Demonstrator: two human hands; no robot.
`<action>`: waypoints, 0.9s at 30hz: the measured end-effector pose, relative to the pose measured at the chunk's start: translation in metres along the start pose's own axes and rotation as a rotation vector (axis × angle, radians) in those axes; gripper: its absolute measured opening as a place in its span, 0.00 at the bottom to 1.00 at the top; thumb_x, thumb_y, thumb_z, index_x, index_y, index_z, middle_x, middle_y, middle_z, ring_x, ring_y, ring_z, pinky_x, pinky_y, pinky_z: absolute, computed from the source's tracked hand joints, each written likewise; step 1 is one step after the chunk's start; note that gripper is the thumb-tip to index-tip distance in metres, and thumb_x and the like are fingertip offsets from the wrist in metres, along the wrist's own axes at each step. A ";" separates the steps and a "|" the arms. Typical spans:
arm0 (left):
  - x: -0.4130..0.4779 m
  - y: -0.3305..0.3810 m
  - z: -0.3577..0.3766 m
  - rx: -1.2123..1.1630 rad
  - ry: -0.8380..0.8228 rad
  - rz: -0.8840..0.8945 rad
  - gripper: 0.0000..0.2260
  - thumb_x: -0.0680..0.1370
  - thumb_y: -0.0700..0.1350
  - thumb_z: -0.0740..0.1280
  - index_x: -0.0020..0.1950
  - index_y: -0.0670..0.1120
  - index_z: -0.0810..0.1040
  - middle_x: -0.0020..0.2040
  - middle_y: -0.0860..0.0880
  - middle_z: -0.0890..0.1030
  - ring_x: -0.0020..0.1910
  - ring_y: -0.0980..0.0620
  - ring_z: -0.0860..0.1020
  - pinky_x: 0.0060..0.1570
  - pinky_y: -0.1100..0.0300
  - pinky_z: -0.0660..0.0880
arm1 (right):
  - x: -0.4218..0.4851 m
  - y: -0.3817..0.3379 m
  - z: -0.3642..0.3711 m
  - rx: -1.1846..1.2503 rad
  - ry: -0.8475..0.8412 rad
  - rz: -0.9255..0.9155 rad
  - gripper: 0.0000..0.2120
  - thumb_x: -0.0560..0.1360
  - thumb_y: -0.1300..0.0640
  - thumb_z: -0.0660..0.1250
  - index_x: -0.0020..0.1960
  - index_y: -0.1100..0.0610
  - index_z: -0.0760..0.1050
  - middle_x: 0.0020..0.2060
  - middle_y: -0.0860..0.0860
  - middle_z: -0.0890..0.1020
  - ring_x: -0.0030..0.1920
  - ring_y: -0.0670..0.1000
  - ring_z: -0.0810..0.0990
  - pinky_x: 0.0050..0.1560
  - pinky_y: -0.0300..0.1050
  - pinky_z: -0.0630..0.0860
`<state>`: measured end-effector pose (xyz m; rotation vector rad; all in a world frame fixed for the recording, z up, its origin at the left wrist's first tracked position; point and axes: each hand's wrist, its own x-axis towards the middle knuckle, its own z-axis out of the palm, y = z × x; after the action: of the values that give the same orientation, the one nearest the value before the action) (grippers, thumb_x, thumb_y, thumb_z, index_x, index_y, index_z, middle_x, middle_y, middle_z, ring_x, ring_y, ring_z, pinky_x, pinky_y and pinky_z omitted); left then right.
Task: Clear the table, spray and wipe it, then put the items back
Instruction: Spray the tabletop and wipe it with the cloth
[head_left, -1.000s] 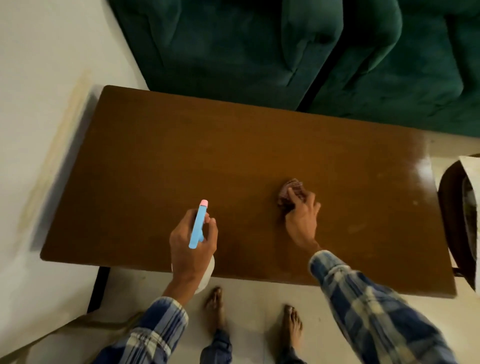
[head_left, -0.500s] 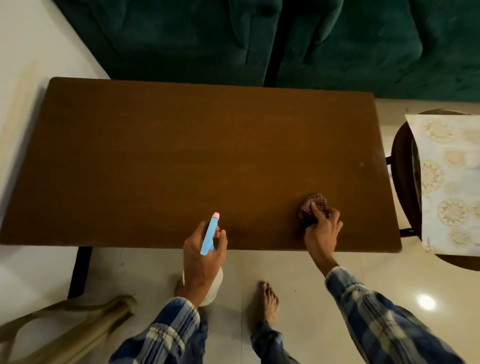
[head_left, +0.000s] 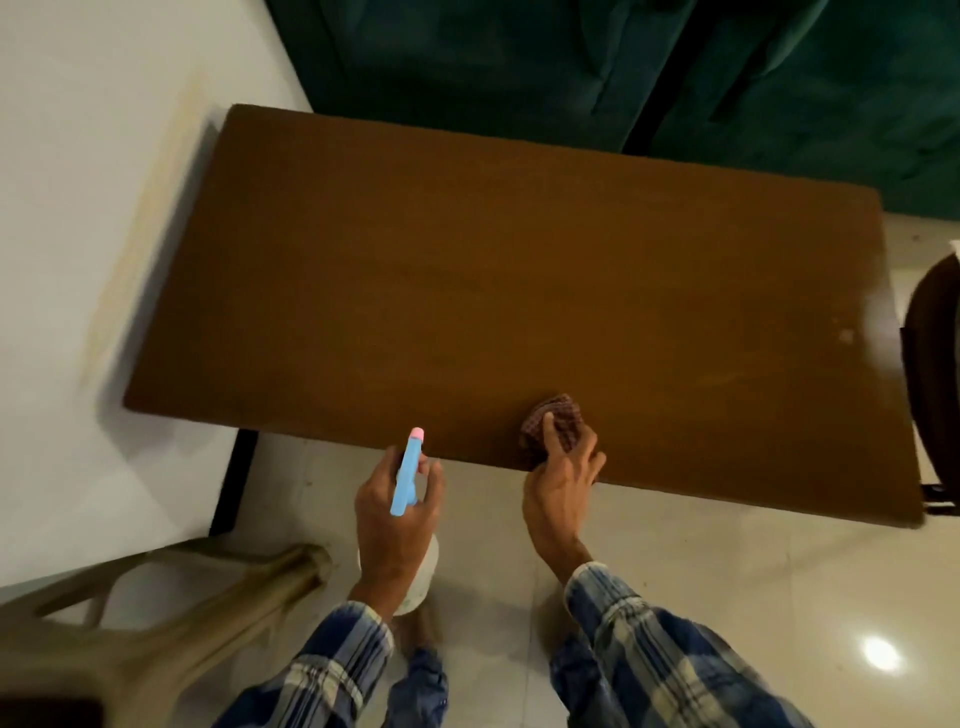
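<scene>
A bare brown wooden table (head_left: 519, 291) fills the middle of the view. My right hand (head_left: 563, 480) presses a crumpled dark checked cloth (head_left: 558, 423) onto the table's near edge, fingers spread over it. My left hand (head_left: 397, 514) grips a spray bottle (head_left: 408, 480) with a blue trigger head, pink nozzle tip and white body, held over the floor just in front of the table's near edge. The bottle's body is mostly hidden under my hand.
A dark green sofa (head_left: 623, 67) stands behind the table. A white wall (head_left: 93, 208) is on the left. A beige plastic chair (head_left: 156, 623) sits at the lower left, and a dark round chair (head_left: 935, 374) at the right edge. Pale floor tiles lie below.
My right hand has slid the cloth leftward along the table's near edge. My left hand with the spray bottle has drawn back off the table over the floor.
</scene>
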<state>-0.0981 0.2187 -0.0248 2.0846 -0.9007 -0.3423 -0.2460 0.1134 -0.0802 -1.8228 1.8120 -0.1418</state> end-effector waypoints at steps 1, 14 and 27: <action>0.005 -0.013 -0.012 0.006 0.012 -0.008 0.06 0.76 0.42 0.74 0.49 0.43 0.80 0.34 0.52 0.77 0.30 0.57 0.76 0.30 0.61 0.76 | -0.004 -0.018 0.008 0.001 0.009 0.027 0.34 0.75 0.69 0.63 0.78 0.50 0.66 0.72 0.56 0.61 0.63 0.61 0.63 0.61 0.61 0.74; 0.060 -0.098 -0.108 0.025 0.106 -0.133 0.09 0.74 0.41 0.75 0.51 0.40 0.80 0.36 0.54 0.74 0.30 0.59 0.75 0.35 0.73 0.73 | -0.050 -0.144 0.088 -0.136 -0.177 -0.192 0.36 0.76 0.69 0.60 0.80 0.47 0.60 0.74 0.57 0.57 0.64 0.60 0.61 0.63 0.57 0.73; 0.091 -0.151 -0.181 0.025 0.295 -0.202 0.07 0.76 0.45 0.72 0.48 0.42 0.79 0.35 0.54 0.75 0.31 0.59 0.75 0.32 0.65 0.77 | -0.071 -0.286 0.188 -0.329 -0.460 -0.764 0.36 0.79 0.61 0.66 0.81 0.46 0.53 0.75 0.54 0.53 0.70 0.60 0.59 0.65 0.57 0.76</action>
<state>0.1325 0.3216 -0.0224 2.1827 -0.5245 -0.1216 0.0868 0.2187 -0.0869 -2.4480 0.8007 0.2896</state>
